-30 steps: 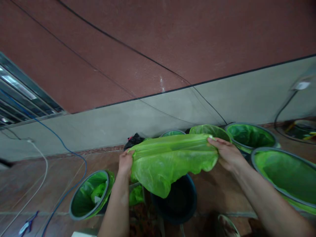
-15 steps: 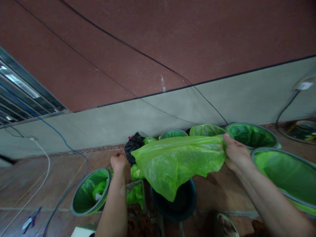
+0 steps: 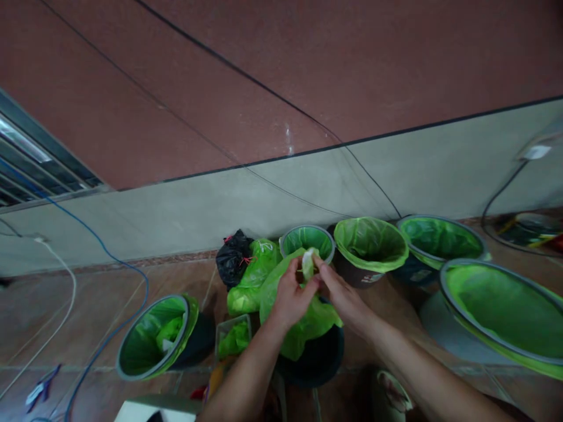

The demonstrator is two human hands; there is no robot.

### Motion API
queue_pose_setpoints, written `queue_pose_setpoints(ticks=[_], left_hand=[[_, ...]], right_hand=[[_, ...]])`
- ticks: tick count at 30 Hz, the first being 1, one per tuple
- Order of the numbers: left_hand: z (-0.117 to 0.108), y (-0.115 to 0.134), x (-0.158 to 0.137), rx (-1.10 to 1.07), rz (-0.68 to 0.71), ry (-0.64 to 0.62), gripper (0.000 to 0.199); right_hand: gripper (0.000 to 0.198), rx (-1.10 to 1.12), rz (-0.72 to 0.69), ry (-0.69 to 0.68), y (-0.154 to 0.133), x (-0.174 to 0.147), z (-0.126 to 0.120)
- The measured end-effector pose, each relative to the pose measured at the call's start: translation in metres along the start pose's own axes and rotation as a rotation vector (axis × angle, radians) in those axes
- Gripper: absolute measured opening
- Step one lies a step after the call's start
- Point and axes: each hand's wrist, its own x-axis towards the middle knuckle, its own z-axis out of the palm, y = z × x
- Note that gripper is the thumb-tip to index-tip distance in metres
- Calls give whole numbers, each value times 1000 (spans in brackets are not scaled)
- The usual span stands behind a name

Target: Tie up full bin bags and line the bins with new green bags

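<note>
My left hand [image 3: 290,291] and my right hand [image 3: 341,296] meet in the middle, both pinching the bunched top edge of a thin green plastic bag [image 3: 308,316]. The bag hangs down from my fingers over a dark round bin [image 3: 319,363] that has no liner. My thumbs and fingertips are close together on the same small fold of plastic.
Several bins lined with green bags stand around: one at the left [image 3: 156,343], one behind my hands [image 3: 308,239], more to the right [image 3: 372,243] [image 3: 505,308]. A black bag [image 3: 233,258] and a green bag [image 3: 253,281] lie by the wall. Cables [image 3: 109,328] cross the floor at the left.
My hands, which held the bag stretched wide apart, have come together at the centre. The bag now hangs bunched instead of spread. The view has tilted slightly.
</note>
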Motion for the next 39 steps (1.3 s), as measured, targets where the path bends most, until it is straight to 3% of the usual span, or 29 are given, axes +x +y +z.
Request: queue_pose_setpoints(ticks=[5, 8, 11, 15, 17, 19, 25, 28, 33, 36, 39], left_hand=[[-14, -15, 11, 166, -8, 111, 24], [-23, -13, 14, 192, -24, 158, 24], [-29, -6, 13, 139, -37, 128, 24], [-25, 2, 6, 172, 40, -34, 24], [-22, 4, 3, 216, 98, -127, 25], [-22, 2, 3, 260, 140, -129, 25], [-36, -10, 12, 536, 249, 257, 26], [-43, -9, 13, 676, 265, 335, 27], [-42, -3, 10, 727, 209, 278, 34], [-36, -5, 8, 696, 238, 167, 37], [-32, -9, 8, 727, 265, 97, 26]], right_hand=[[59, -196, -34, -138, -7, -1, -1], [48, -340, -72, -44, -14, 5, -16], [32, -550, -266, 168, -20, 11, -31], [38, -694, -515, 29, -27, 11, -37], [34, -697, -504, -49, -28, 9, -35], [25, -689, -446, -40, -27, 7, -34], [14, -734, -389, 211, -27, 10, -38], [13, -809, -423, 299, -30, 11, -42], [12, -904, -393, 466, -28, 12, -45], [21, -934, -330, 456, -25, 12, -44], [27, -975, -297, 428, -23, 12, -42]])
